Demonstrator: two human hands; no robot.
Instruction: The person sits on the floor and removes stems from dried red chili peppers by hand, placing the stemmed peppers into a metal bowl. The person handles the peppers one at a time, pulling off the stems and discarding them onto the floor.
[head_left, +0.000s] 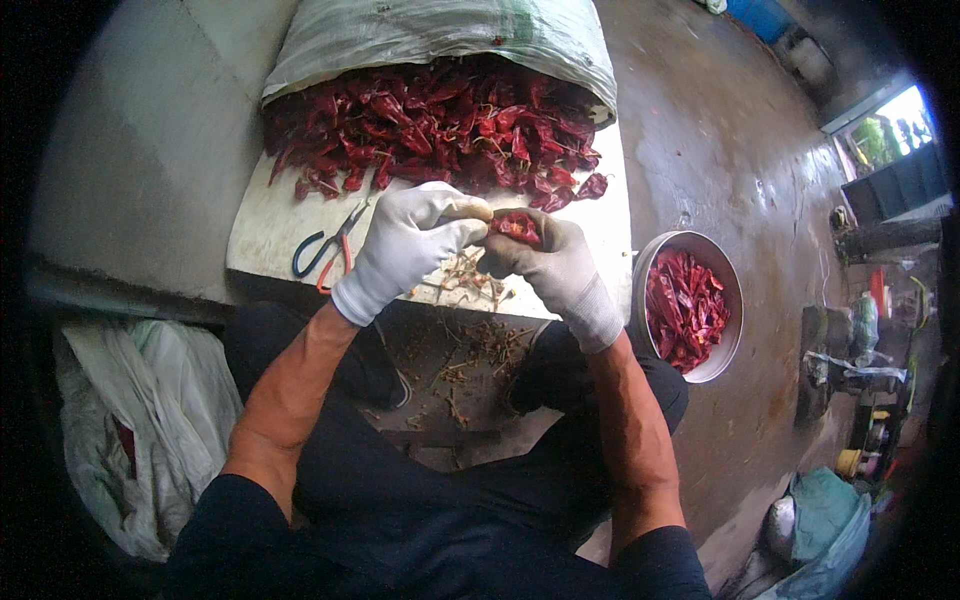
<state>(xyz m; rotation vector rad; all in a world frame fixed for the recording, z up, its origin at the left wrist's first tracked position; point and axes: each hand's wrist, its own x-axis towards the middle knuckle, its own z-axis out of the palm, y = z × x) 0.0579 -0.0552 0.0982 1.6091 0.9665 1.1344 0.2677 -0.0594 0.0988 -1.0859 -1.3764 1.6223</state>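
Note:
A dried red chili pepper (516, 226) is held in my gloved right hand (551, 259), its broad end turned towards the left. My left hand (420, 240), in a whitish glove, has thumb and forefinger pinched together at that end; what lies between these fingertips is too small to tell. Beyond both hands, a heap of dried red chilies (427, 127) spills from the mouth of a white woven sack (442, 34) onto a pale board (251, 225). Scissors (330, 251) with one dark and one orange handle lie left of my left hand. Loose chili stems (472, 277) lie beneath my hands.
A round metal bucket (739, 322) with red chilies stands on the floor to the right of the board. More stems (487, 345) litter the ground between my feet. White sacks (165, 420) lie at the left, and a greenish sack (825, 517) at the lower right.

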